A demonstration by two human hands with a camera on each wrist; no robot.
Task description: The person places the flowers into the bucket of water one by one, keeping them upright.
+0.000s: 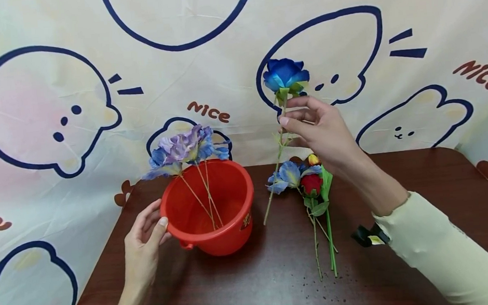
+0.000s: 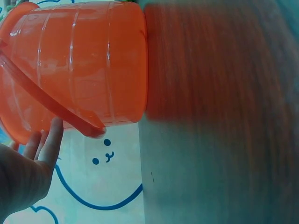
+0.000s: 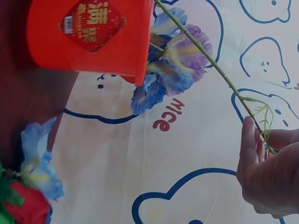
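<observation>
My right hand pinches the green stem of a blue rose just below the bloom, upright with the stem slanting down toward the table. A red bucket stands at left centre, with purple and blue irises leaning inside it, their heads above the far rim. My left hand rests against the bucket's left side, thumb tip at the rim and fingers fairly straight along the outside. In the left wrist view its fingertips touch the bucket wall near the hanging handle.
Right of the bucket lie a red rose, a blue iris and a small yellow-orange bloom. A black item is by my right sleeve. Dark crumbs dot the brown table. A printed cloth hangs behind.
</observation>
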